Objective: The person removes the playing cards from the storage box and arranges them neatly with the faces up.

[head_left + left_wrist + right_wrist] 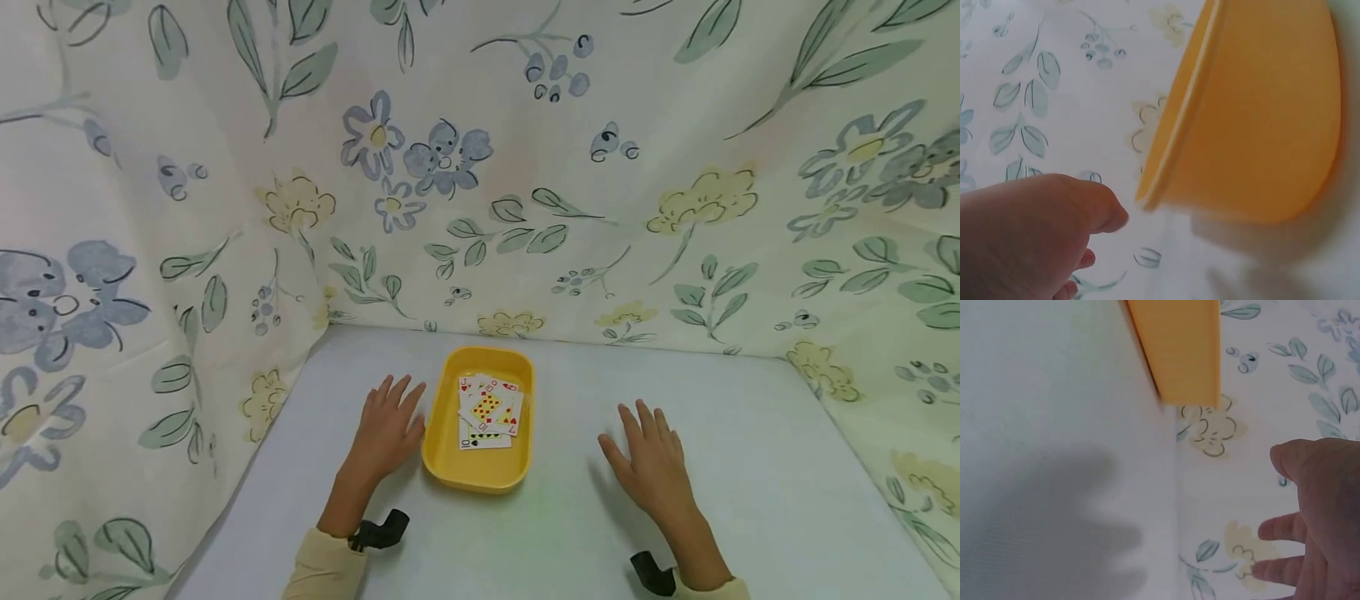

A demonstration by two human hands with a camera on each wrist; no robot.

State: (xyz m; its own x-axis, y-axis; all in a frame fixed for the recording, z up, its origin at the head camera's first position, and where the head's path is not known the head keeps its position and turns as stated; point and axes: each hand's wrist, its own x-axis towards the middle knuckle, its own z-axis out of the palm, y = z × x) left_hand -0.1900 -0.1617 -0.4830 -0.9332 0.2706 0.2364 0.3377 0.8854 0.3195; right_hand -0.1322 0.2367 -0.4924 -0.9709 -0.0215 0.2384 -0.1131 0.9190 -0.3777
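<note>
A yellow plastic tray (480, 477) with rounded corners stands on the white table, left of centre in the head view. Several playing cards (489, 408) lie face up in it, overlapping in a loose pile; a ten of diamonds is on top. Just left of the tray is my left hand (386, 429), fingers spread, its thumb close by the rim. In the left wrist view that thumb (1100, 206) points at the tray's wall (1260, 119). My right hand (651, 458) hovers over the table well to the right of the tray, fingers apart, holding nothing.
A cloth (525, 167) printed with flowers and leaves hangs behind the table (585, 533) and along both sides. Each wrist carries a black camera mount (382, 530). The right hand casts a shadow (1072, 519) on the tabletop.
</note>
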